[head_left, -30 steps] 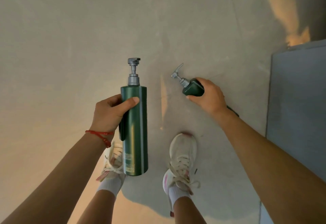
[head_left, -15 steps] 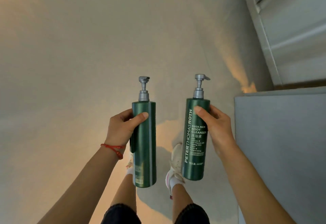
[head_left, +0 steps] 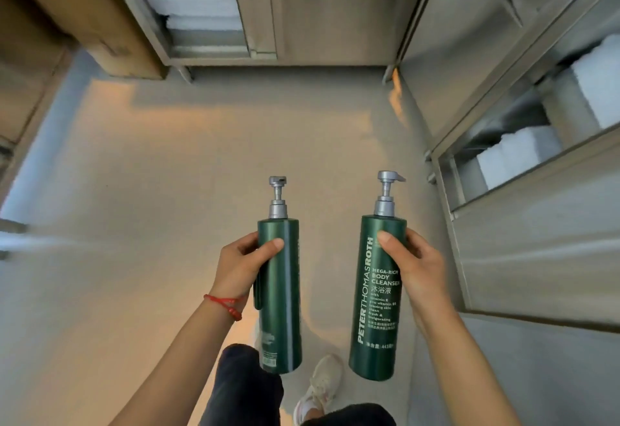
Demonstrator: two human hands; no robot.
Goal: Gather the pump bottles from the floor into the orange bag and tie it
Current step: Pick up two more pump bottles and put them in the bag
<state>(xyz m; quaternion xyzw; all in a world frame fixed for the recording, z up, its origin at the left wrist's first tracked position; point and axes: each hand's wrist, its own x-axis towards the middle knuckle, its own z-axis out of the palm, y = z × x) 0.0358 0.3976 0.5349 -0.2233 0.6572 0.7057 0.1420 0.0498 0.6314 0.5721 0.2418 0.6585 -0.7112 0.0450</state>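
Two green pump bottles are up off the floor (head_left: pixel 167 174), upright; the left hand (head_left: pixel 240 266) wraps the plainer bottle (head_left: pixel 280 295), the right hand (head_left: pixel 414 266) the labelled bottle (head_left: pixel 375 295), fingers curled round each; gathering is under way; no orange bag shows, so finding it likely comes next.

Steel shelving (head_left: pixel 523 164) (folded white towels (head_left: pixel 513 154))
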